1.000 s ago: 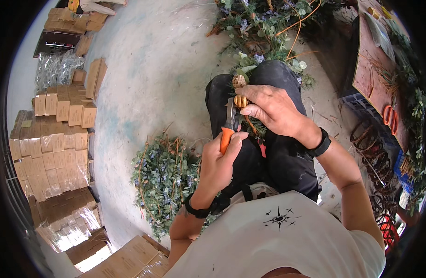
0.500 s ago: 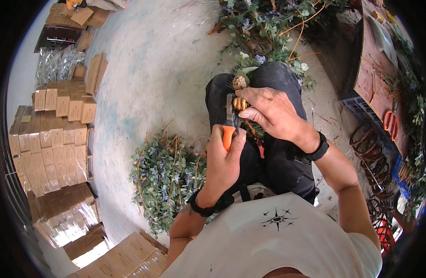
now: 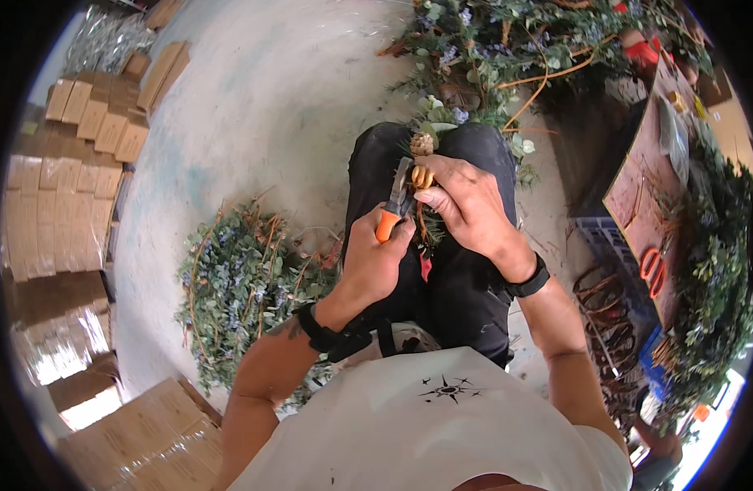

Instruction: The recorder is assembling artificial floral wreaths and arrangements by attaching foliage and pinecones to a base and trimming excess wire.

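Observation:
My left hand is closed around the orange handle of pliers, whose metal head points up and away from me. The head sits right beside a golden-brown ribbed piece, perhaps a dried pod, which the thumb and fingers of my right hand pinch. Just beyond it is a pale pine cone. Both lie over my dark trousers among greenery that hangs between my knees. My right fingers partly hide how the ribbed piece is attached.
Leafy garland with blue flowers heaps up beyond my knees. Another leafy bundle lies on the floor at left. Stacked cartons line the left side. At right, red-handled scissors rest on a board above a blue crate.
The view has shifted, with the left-side cartons sliding toward the rim and more greenery showing at right. The pliers have tilted slightly, and both hands keep their holds.

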{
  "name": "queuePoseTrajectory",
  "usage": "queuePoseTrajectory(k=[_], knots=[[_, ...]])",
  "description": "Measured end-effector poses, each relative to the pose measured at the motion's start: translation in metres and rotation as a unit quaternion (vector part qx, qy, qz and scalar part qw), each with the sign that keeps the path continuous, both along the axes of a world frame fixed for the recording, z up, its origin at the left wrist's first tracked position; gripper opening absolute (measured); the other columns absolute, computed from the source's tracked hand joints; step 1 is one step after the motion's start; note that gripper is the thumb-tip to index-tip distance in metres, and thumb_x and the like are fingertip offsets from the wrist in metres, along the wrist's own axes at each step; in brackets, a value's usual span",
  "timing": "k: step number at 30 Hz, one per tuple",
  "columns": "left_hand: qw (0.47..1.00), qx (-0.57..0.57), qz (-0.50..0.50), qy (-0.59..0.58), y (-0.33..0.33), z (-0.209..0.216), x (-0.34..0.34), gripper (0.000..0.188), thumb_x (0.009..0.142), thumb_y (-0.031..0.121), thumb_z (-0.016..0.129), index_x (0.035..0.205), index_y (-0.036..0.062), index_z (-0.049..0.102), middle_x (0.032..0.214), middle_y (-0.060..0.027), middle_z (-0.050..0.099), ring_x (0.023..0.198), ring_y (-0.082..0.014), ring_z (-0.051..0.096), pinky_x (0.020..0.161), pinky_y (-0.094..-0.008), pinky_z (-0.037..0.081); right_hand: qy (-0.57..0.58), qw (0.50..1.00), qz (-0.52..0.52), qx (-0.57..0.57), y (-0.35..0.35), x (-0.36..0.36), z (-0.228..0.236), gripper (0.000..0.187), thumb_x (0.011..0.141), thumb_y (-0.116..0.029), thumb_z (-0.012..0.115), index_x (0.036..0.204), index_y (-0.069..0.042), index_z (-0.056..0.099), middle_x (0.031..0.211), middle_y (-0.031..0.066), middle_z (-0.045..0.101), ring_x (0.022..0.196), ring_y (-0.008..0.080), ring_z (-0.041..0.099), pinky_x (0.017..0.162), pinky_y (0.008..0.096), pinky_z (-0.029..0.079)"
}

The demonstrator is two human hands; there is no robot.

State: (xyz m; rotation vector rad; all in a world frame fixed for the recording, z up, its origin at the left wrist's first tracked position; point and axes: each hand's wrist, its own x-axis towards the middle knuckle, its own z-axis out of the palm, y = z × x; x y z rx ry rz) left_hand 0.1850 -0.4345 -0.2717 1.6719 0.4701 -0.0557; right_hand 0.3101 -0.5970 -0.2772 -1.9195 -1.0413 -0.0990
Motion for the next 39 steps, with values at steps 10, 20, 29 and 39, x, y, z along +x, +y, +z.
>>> queuePoseTrajectory(k=[10, 20, 29, 39], knots=[[0.990, 0.136, -0.041, -0.001, 0.019, 0.041, -0.026, 0.031, 0.101, 0.026, 0.065, 0.117, -0.0005, 0.064, 0.094, -0.0111, 0.068, 0.089, -0.0244, 0.066, 0.084, -0.0392, 0.051, 0.008, 1.000, 0.002, 0.000, -0.005, 0.002, 0.000, 0.043, 0.098, -0.035, 0.069, 0.128, -0.005, 0.065, 0.120, 0.0193, 0.071, 0.108, 0.0410, 0.068, 0.090, 0.0458, 0.056], [0.996, 0.019, -0.076, 0.050, -0.005, 0.041, -0.016, 0.031, 0.101, 0.029, 0.066, 0.110, -0.0006, 0.061, 0.081, -0.0114, 0.063, 0.074, -0.0226, 0.060, 0.073, -0.0361, 0.049, 0.023, 1.000, -0.007, -0.010, -0.007, -0.001, -0.002, 0.041, 0.100, -0.034, 0.066, 0.130, -0.005, 0.065, 0.123, 0.0178, 0.071, 0.109, 0.0402, 0.068, 0.093, 0.0457, 0.055], [0.998, 0.033, -0.055, 0.019, -0.008, 0.030, -0.024, 0.028, 0.102, 0.024, 0.065, 0.110, -0.0023, 0.061, 0.085, -0.0080, 0.069, 0.080, -0.0167, 0.065, 0.076, -0.0323, 0.051, 0.023, 1.000, -0.009, -0.017, -0.004, 0.000, 0.000, 0.039, 0.100, -0.029, 0.068, 0.129, -0.004, 0.065, 0.119, 0.0179, 0.072, 0.107, 0.0392, 0.069, 0.092, 0.0442, 0.055], [0.996, 0.064, -0.058, 0.002, -0.008, 0.030, -0.019, 0.024, 0.101, 0.021, 0.066, 0.109, -0.0011, 0.062, 0.081, -0.0094, 0.067, 0.073, -0.0192, 0.064, 0.070, -0.0349, 0.050, 0.031, 0.999, 0.001, -0.028, -0.008, 0.000, -0.002, 0.042, 0.104, -0.029, 0.064, 0.131, 0.003, 0.064, 0.124, 0.0186, 0.071, 0.109, 0.0337, 0.068, 0.098, 0.0410, 0.051]])
